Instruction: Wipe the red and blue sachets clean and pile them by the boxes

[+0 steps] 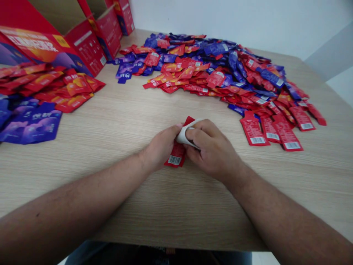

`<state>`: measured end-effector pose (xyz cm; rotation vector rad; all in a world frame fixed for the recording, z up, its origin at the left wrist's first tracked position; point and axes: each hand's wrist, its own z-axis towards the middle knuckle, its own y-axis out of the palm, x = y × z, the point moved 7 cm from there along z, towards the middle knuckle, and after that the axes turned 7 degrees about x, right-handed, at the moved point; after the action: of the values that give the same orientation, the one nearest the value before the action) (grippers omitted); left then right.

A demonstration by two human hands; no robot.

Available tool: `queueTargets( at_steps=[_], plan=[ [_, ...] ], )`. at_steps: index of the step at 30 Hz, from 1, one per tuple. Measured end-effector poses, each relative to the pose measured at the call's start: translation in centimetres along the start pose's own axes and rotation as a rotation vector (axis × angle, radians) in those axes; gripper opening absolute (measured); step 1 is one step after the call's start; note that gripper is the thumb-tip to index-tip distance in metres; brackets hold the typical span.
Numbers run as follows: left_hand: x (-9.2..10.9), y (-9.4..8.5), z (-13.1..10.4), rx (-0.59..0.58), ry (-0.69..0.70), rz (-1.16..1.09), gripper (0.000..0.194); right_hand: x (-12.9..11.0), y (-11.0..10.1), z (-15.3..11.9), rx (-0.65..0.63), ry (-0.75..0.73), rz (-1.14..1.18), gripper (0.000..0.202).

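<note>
Red packet (176, 154) observed at the middle of the desk (116, 125), in front of the person, gripped between both hands. Its barcode end is pointed toward the near edge, and a red corner is exposed above the hands. Whether one packet or several layered ones are held cannot be told.

Left hand (160, 148): fingers drawn narrow, packet pinched along its left side, thumb laid near the upper end. Right hand (213, 151): fingers curled tightly around a white item (182, 137), which is bent in a loop over the packet's upper half. Its kind cannot be determined; it is partly covered by the right fingers.

Beyond the hands, a broad mixed heap (201, 73) of red and blue packets is spread in an arc. At its near right end, several red packets (275, 132) are laid barcode side up, overlapping one another. On the left, a red pile (60, 86) is fanned in overlapping layers, with a blue pile (31, 121) placed just nearer the person. Behind these, red boxes (89, 51) are lined up, brown interiors visible in two. The far side is bounded by a pale wall (220, 18).
</note>
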<state>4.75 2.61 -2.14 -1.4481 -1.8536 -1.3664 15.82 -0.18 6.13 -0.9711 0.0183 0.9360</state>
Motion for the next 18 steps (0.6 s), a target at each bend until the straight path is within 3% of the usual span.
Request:
queueTargets(
  at_steps=[3, 8, 14, 18],
  plan=[
    [0.0, 0.2, -0.1, -0.033, -0.015, 0.003, 0.025, 0.4, 0.1, 0.0, 0.007, 0.038, 0.001, 0.019],
    [0.3, 0.1, -0.2, 0.043, 0.015, -0.024, 0.017, 1.5, -0.2, 0.0, 0.064, 0.054, -0.021, 0.011],
    [0.0, 0.2, -0.2, 0.090, 0.032, -0.078, 0.031, 0.7, -0.2, -0.1, 0.108, 0.093, -0.044, 0.016],
    [0.3, -0.2, -0.2, 0.099, 0.068, -0.037, 0.036, -1.5, 0.9, -0.3, -0.062, 0.002, 0.059, 0.022]
  ],
)
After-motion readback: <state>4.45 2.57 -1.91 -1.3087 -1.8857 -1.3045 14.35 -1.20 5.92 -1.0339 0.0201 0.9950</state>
